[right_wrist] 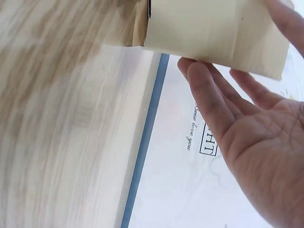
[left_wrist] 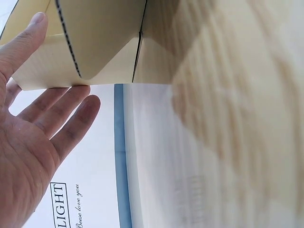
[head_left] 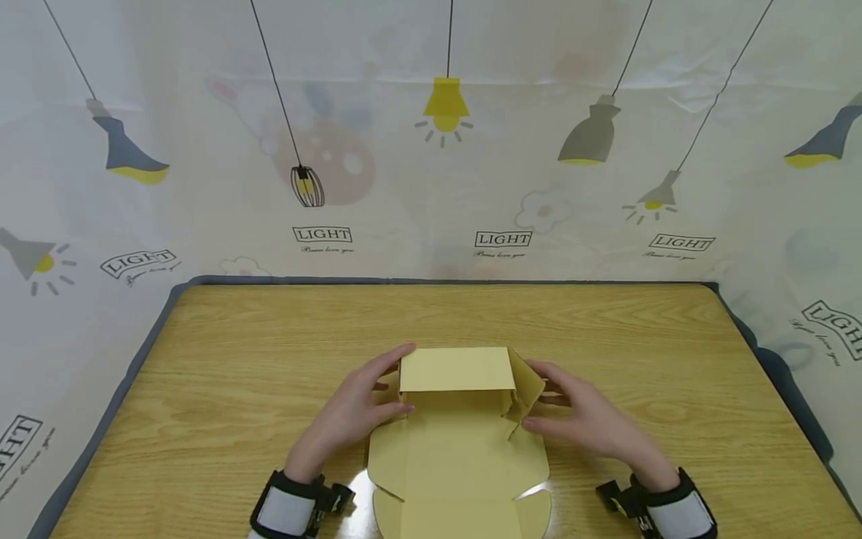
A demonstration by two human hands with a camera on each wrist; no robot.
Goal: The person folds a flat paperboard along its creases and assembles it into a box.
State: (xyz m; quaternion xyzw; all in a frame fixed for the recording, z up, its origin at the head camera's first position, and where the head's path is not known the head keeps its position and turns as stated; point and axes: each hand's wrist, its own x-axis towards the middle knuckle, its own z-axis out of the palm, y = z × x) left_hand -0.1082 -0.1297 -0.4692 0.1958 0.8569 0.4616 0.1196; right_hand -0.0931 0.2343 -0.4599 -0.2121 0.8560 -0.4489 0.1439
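Observation:
A partly folded cardboard box lies at the front middle of the table, its back wall raised and a top panel folded forward. At the box's left end is my left hand, thumb on the near side and fingers behind the back wall. My right hand holds the right end, where a side flap sticks outward at an angle. Both wrist views show fingertips against the back of the cardboard, with the right fingers spread along its edge. Rounded side flaps lie flat nearer the front.
The wooden table has a dark edge band along the back and sides. Behind it hangs a pale sheet printed with lamps and lettering. Each wrist wears a strapped camera band.

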